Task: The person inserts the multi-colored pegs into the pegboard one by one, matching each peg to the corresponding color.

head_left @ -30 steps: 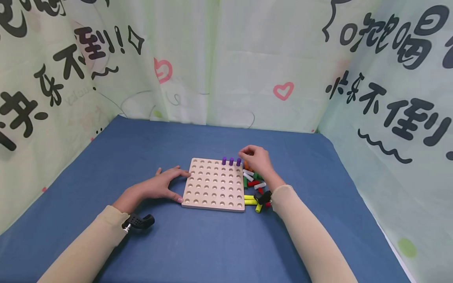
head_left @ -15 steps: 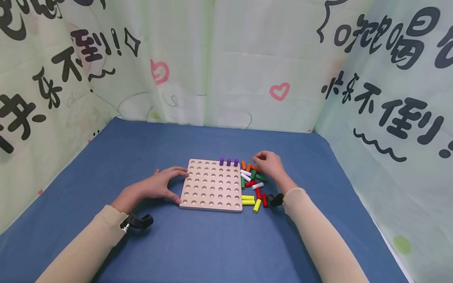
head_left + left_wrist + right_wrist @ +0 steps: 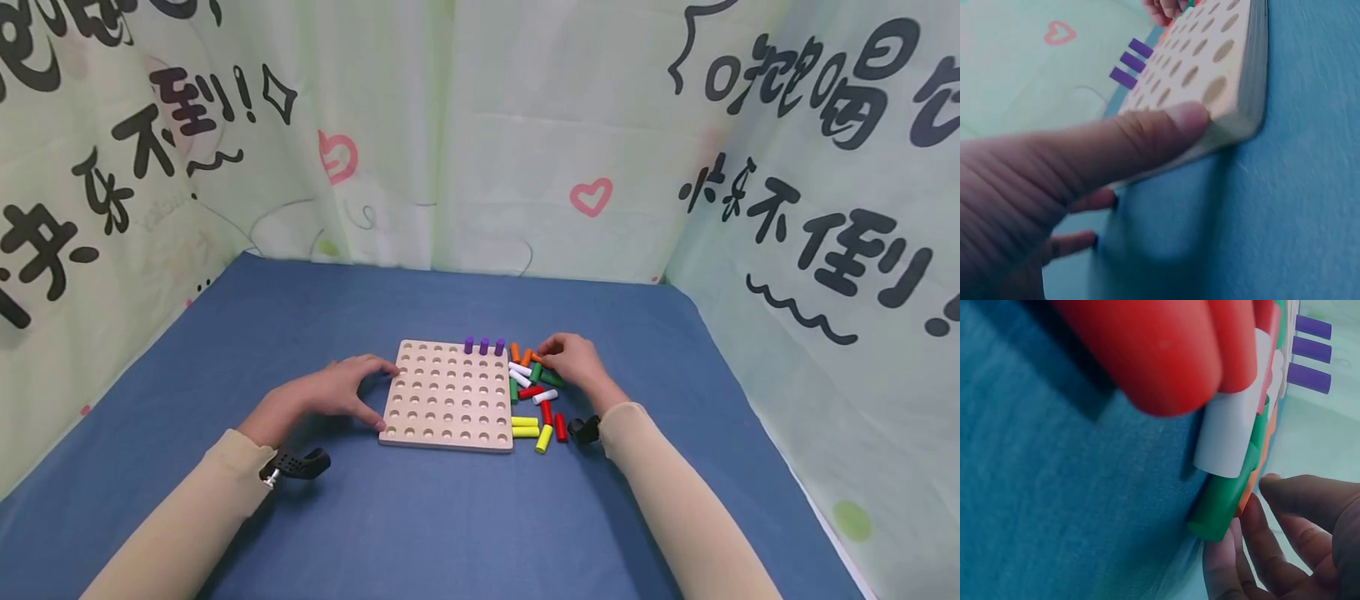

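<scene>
A pale wooden pegboard (image 3: 447, 397) with rows of round holes lies on the blue cloth. Several purple pegs (image 3: 483, 346) stand upright along its far edge, towards the right. My left hand (image 3: 341, 390) spans the board's left side, fingers spread. Its thumb (image 3: 1166, 128) presses on the near corner, while the index fingertip touches farther up the edge. Just right of the board, my right hand (image 3: 576, 362) is at the loose pegs, with thumb and fingertips around an orange peg (image 3: 1249, 490). That peg is partly hidden. A green peg (image 3: 1219, 503) lies against those fingers.
Loose pegs crowd the board's right side: yellow pegs (image 3: 526, 427) nearest me, red pegs (image 3: 561, 427) and white pegs (image 3: 520, 372) among them. Cloth curtains (image 3: 510, 142) with printed writing enclose the table (image 3: 420, 525) at the back and sides.
My right hand has moved right from the far-edge purple pegs, then down to the orange pegs. The left hand has stayed on the board's left edge. The view has shifted slightly.
</scene>
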Motion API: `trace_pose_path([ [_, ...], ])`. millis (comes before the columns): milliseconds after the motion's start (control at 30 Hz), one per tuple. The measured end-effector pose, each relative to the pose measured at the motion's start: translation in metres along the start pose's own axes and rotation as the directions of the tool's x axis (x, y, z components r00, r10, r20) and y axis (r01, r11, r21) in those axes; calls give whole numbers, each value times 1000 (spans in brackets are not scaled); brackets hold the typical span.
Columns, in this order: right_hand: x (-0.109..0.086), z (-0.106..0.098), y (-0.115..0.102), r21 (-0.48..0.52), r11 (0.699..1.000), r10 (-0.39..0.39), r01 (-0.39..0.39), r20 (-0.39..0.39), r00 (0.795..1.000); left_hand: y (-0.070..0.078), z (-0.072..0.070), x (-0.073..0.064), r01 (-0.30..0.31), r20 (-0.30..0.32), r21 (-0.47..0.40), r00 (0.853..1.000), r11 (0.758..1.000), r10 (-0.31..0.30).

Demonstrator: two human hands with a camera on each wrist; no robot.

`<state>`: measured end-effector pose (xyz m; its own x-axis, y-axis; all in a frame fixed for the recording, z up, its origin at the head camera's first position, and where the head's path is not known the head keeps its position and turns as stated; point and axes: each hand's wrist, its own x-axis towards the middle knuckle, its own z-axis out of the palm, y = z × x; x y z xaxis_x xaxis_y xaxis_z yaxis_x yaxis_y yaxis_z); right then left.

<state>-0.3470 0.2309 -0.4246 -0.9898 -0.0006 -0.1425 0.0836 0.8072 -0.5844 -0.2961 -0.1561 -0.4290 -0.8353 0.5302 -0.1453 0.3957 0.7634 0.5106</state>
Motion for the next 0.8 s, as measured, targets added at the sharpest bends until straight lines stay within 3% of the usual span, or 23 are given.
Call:
trace_pose_path([
  [233,4,4,1,-14,1000,12,-12,6,1000,10,-4,2,81,21,90,996,993,-84],
  [433,2,2,2,-13,1000,5,-4,5,1000,11,-7,2,79,59,95,995,992,-84],
  [800,-5,0,2,61,998,-8,14,-89,996,11,-12,6,54,85,102,994,993,-63],
])
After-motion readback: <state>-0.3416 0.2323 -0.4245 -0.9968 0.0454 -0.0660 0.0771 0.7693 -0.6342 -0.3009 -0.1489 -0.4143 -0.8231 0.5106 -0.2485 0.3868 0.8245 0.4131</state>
